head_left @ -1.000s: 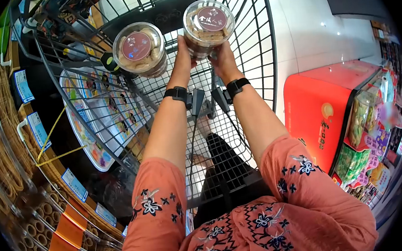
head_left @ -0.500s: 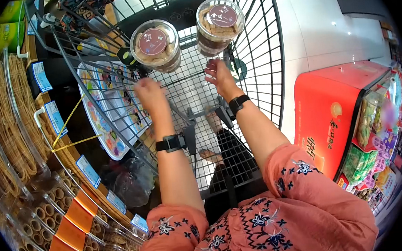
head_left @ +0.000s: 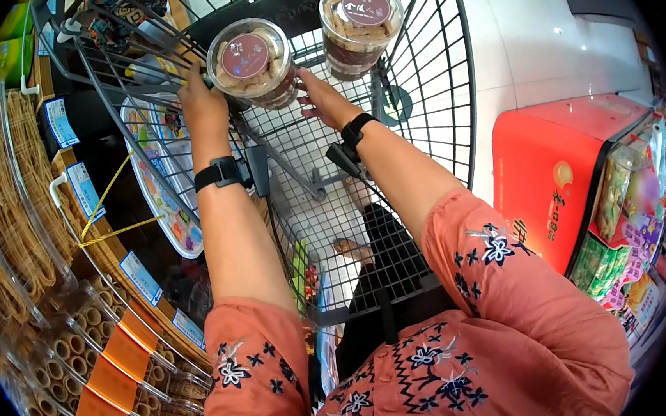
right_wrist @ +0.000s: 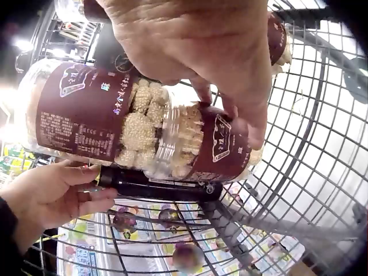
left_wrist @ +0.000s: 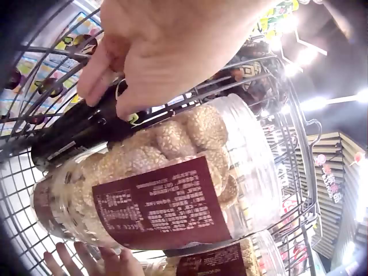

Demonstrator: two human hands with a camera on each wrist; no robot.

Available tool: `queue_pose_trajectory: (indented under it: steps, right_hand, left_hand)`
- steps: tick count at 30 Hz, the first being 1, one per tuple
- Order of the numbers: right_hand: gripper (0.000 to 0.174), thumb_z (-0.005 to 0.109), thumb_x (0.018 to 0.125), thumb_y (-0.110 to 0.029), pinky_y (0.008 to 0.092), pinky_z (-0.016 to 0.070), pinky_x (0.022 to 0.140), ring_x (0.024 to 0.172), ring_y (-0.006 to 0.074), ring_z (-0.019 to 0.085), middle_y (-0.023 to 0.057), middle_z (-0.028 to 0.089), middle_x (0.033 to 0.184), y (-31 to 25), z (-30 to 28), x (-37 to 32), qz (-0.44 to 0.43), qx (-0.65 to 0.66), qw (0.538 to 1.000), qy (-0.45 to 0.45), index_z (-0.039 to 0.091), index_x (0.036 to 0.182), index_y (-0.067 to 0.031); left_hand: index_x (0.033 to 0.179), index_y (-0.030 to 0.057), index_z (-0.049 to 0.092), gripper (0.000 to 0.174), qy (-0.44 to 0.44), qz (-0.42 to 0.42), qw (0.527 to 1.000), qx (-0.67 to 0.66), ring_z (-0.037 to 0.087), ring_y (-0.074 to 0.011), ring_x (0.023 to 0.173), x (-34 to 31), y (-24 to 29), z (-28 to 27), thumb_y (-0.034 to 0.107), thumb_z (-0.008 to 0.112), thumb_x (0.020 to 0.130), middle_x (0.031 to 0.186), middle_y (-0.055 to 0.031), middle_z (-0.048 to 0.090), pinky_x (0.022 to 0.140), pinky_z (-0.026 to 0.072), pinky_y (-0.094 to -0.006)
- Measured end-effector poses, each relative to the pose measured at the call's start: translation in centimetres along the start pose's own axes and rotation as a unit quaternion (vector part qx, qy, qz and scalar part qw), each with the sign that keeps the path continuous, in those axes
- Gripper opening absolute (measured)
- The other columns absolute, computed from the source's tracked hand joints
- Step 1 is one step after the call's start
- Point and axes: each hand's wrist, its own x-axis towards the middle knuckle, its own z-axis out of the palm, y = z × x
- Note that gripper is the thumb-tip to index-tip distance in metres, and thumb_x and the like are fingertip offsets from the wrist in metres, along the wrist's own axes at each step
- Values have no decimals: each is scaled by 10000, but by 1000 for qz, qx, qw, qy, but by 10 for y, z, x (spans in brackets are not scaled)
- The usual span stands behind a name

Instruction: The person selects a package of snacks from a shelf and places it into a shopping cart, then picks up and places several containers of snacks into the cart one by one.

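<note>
In the head view my left hand (head_left: pixel 204 112) is at the left side of the cart, beside a jar (head_left: pixel 251 62) of sesame balls with a maroon label. The left wrist view shows its thumb and fingers curled at the neck of a dark bottle (left_wrist: pixel 86 129) lying along that jar. My right hand (head_left: pixel 333 106) is on the jar's other side, fingers extended. A lower jar (right_wrist: pixel 215 146), stacked under it, lies behind those fingers in the right wrist view. Another clear jar (head_left: pixel 362 30) with a round maroon lid label stands farther right.
The black wire cart (head_left: pixel 463 119) surrounds the jars. Shelves of rolled snacks (head_left: pixel 63 362) with blue price tags run along the left. A colourful flat pack (head_left: pixel 166 174) shows beyond the cart's left side. A red display stand (head_left: pixel 549 175) is at the right.
Both hands were at the right jar, then drew back and apart. Now the left hand has moved forward to the bottle, and the right hand has moved left beside the left jar.
</note>
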Motion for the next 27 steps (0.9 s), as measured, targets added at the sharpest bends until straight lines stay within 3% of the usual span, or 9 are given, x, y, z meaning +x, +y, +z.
queue_pose_trajectory:
  steps: [5,9,14,18,20,23,27]
  right_hand:
    - [493,357,1043,-467,342,429,962,1132,156,503,34,522,1300,4,5,11,-34,56,996,-53,474,1381,-128]
    - [434,354,1035,-453,330,393,999,1126,118,505,-8,545,1241,3,10,7,-31,65,995,-62,519,1322,-172]
    - [448,363,1019,-453,329,368,1013,1147,118,477,-21,541,1256,6,10,14,-18,52,996,-69,523,1325,-168]
    - [453,384,1018,-462,312,372,996,1152,130,463,-23,527,1292,4,13,5,-5,37,998,-47,529,1326,-163]
    - [468,422,1015,-453,325,398,992,1162,159,473,21,502,1332,10,12,5,-10,55,997,-53,505,1342,-129]
    - [516,470,1009,-422,350,454,975,1164,215,507,101,466,1361,12,13,-18,-8,80,997,-21,447,1373,-57]
    - [591,497,1003,-373,382,520,941,1141,281,563,187,445,1326,23,11,-46,18,101,995,16,359,1407,36]
  left_hand:
    - [1406,73,473,537,48,-79,995,47,555,-520,1095,-3,17,1,99,624,891,1204,-383,517,932,479,-483]
    - [1411,48,462,542,93,-34,994,49,575,-528,1014,-11,11,7,144,626,904,1165,-407,515,933,476,-482]
    - [1431,35,438,615,45,-5,999,-2,549,-460,1091,-9,15,0,134,683,875,1195,-325,603,963,447,-483]
    - [1425,-56,392,633,79,-11,997,-8,521,-473,1170,-16,13,0,135,668,888,1255,-352,565,1006,426,-485]
    - [1413,-120,364,646,110,-59,992,16,497,-483,1218,-25,18,0,143,653,899,1285,-365,542,1037,411,-484]
    - [1388,-190,336,659,67,-157,985,6,461,-495,1271,-39,33,-11,163,626,913,1337,-377,497,1091,370,-476]
    - [1391,-182,348,677,91,-72,993,-7,470,-486,1262,-71,66,-33,208,622,912,1362,-384,465,1088,373,-474]
